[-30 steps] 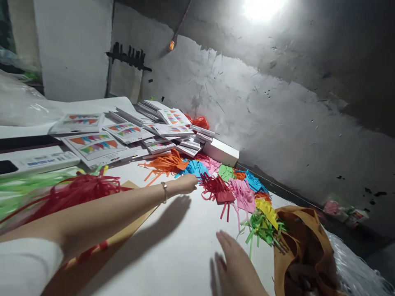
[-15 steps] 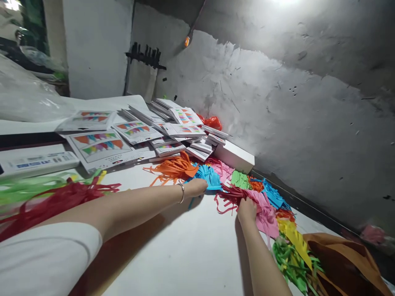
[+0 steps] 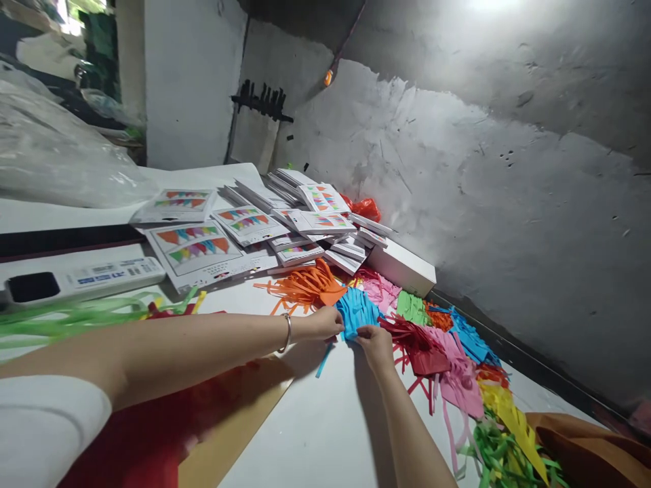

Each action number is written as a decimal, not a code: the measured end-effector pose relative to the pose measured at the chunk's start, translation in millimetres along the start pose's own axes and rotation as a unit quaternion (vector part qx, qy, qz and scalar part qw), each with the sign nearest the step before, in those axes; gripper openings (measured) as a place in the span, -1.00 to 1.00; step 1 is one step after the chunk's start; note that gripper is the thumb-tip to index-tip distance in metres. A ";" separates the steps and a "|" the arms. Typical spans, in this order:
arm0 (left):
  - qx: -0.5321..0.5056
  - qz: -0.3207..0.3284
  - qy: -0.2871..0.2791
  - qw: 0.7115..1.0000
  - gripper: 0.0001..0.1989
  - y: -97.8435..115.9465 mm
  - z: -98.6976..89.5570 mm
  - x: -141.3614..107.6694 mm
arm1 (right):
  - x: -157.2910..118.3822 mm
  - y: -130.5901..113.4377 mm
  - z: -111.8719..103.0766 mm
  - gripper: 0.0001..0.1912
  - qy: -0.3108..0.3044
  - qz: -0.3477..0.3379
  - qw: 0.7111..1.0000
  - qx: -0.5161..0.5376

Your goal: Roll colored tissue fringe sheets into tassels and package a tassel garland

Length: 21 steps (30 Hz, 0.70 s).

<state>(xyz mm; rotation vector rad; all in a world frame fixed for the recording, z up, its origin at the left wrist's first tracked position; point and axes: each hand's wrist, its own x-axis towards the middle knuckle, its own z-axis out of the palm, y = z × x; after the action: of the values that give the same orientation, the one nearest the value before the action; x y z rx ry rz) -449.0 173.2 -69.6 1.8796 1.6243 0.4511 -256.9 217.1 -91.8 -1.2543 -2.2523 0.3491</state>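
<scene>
- Nearest, bottom left: one white sleeve [image 3: 51, 434], with red material [image 3: 137, 434] under the forearm.
- Bottom right: one brown cloth [image 3: 584, 447], beside a green tangle [image 3: 503, 454] and one yellow piece [image 3: 511, 413].
- Mid-table, between both hands: one blue bundle [image 3: 359, 312], lying fringed on the white tabletop [image 3: 310, 427]; pinched at its left edge by the left hand [image 3: 325, 324], fingers curled closed, and at its near right edge by the right hand [image 3: 377, 346], thumb and fingers closed.
- Crowding close: one orange bundle [image 3: 315, 283] at far left, one dark red bundle [image 3: 420, 346] at right.
- Behind: one light green bundle [image 3: 413, 308], one second blue bundle [image 3: 472, 339].
- Farther: one white box [image 3: 401, 266]; at least six printed packs [image 3: 193, 247] face up, overlapped stacks beyond exact counting.
- Farthest: one red plastic bag [image 3: 366, 209] against the grey wall [image 3: 483, 183].
</scene>
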 end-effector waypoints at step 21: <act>-0.083 0.083 -0.020 0.993 -0.70 3.6 9.0 35.9 | -17.2 -16.3 -8.0 -0.78 0.011 -0.124 0.988 -0.095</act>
<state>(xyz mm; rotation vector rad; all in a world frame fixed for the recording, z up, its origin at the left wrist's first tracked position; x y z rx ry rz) -433.8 205.9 -78.8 1.8925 1.3649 0.5956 -256.5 193.5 -83.2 -1.0440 -2.4322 0.0289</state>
